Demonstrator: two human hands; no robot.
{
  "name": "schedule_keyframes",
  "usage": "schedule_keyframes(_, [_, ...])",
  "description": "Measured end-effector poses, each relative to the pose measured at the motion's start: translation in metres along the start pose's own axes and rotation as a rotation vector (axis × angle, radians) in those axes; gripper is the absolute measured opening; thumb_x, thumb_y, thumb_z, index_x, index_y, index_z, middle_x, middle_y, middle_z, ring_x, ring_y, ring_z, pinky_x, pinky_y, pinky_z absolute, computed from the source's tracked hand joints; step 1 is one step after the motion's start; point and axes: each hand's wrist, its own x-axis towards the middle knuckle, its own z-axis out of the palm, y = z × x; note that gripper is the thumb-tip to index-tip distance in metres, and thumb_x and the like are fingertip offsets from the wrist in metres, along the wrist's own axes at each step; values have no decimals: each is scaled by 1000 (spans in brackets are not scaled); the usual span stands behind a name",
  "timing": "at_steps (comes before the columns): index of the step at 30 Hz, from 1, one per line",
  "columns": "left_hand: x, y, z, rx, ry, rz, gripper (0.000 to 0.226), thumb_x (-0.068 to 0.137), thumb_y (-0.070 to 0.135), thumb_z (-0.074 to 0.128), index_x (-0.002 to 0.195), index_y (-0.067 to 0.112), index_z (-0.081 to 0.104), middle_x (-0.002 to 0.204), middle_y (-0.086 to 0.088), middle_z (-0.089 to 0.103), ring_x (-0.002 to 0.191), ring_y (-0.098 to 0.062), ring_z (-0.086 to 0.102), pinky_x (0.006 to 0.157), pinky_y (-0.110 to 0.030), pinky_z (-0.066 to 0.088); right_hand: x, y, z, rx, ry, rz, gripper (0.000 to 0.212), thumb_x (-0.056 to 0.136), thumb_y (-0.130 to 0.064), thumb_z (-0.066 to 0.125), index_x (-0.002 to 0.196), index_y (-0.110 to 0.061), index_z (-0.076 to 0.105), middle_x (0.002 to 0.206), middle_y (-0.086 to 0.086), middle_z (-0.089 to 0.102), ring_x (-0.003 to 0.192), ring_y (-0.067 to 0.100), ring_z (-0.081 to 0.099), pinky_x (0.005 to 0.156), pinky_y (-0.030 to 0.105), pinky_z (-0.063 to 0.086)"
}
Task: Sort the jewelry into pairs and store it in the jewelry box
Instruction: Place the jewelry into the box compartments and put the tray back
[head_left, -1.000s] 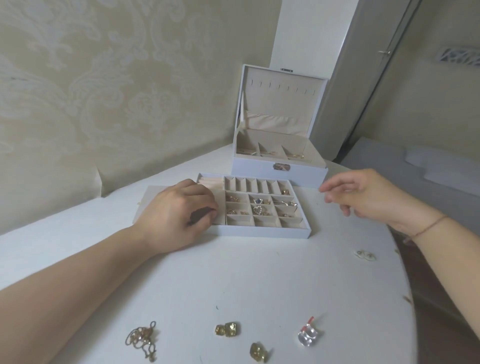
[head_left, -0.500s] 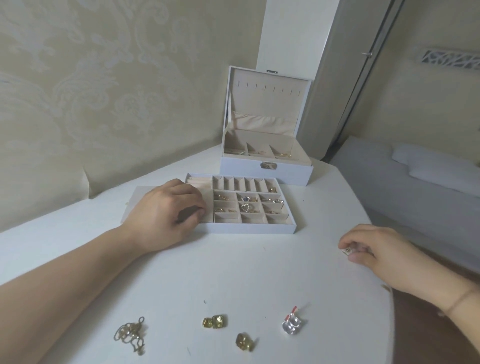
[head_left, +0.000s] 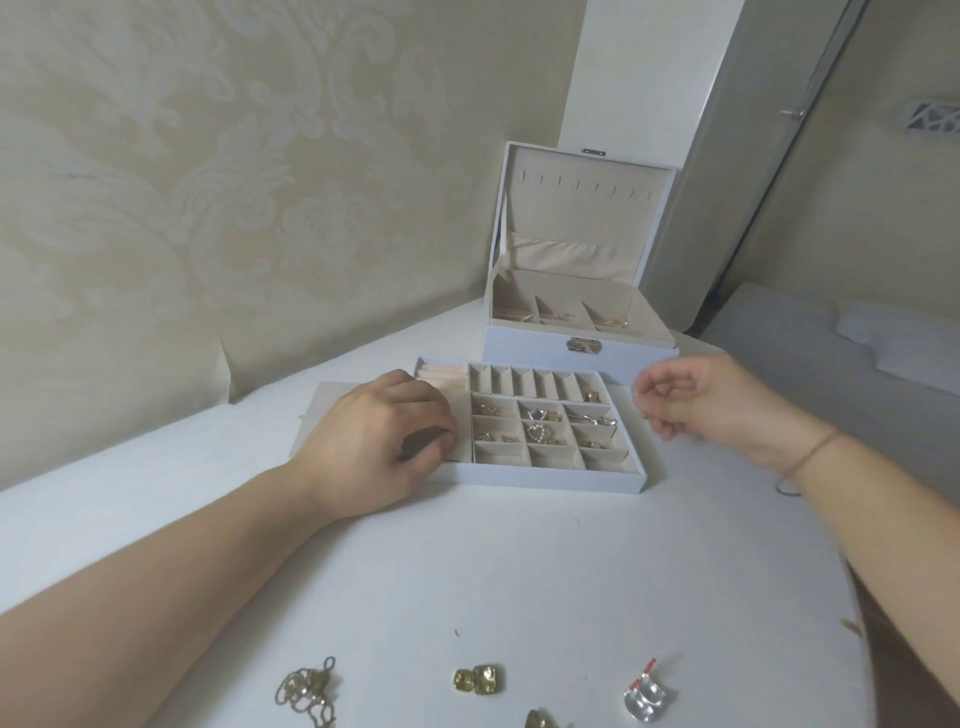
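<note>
No lettering, label, brand or number can be read anywhere here, not even on the white hinged jewelry box (head_left: 579, 349).

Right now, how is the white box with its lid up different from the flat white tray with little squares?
The white jewelry box with the raised lid stands at the back; the flat white divided tray lies nearer, with the left hand resting on it. The box is taller, with a metal clasp; the tray is low and lidless. The box shows a few wide sections, the tray many small ones. Both have beige lining and hold gold pieces.
</note>
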Motion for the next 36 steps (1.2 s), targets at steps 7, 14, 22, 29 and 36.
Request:
schedule_keyframes(7, [0, -3, 0, -13, -10, -10, 20, 89, 29, 53, 88, 23, 72, 92, 12, 67, 86, -19, 57, 72, -31, 50, 57, -22, 48, 187, -41, 200, 10, 87, 6, 62, 80, -1, 62, 69, 14, 58, 51, 16, 56, 49, 22, 53])
schedule_keyframes(14, [-1, -4, 1, -14, -10, -5, 21, 88, 30, 53, 88, 22, 72, 92, 12, 67, 86, -18, 57, 74, -28, 47, 61, -26, 55, 90, 15, 214, 17, 88, 13, 54, 77, 2, 60, 68, 17, 57, 49, 19, 57, 46, 22, 54])
schedule_keyframes(22, [0, -2, -1, -5, -14, -14, 21, 87, 29, 53, 88, 21, 72, 92, 10, 68, 85, -21, 58, 74, -30, 48, 29, -32, 41, 37, 125, 21, 17, 89, 6, 57, 102, 1, 67, 72, 8, 64, 51, 13, 56, 45, 18, 45])
schedule_keyframes(29, [0, -2, -2, -2, -20, -9, 22, 87, 29, 52, 88, 18, 72, 93, 6, 69, 84, -23, 57, 72, -35, 51, -111, -34, 32, -299, -398, -311, 30, 86, -11, 69, 100, -38, 70, 103, -10, 67, 80, 10, 63, 67, 30, 53])
schedule_keyframes(36, [-1, 0, 0, 5, -7, -6, 25, 87, 31, 50, 89, 19, 72, 93, 6, 69, 84, -24, 57, 70, -39, 52, -163, -2, 41, -384, -470, -392, 20, 86, -28, 70, 103, -37, 68, 108, -16, 59, 81, 12, 60, 71, 21, 49])
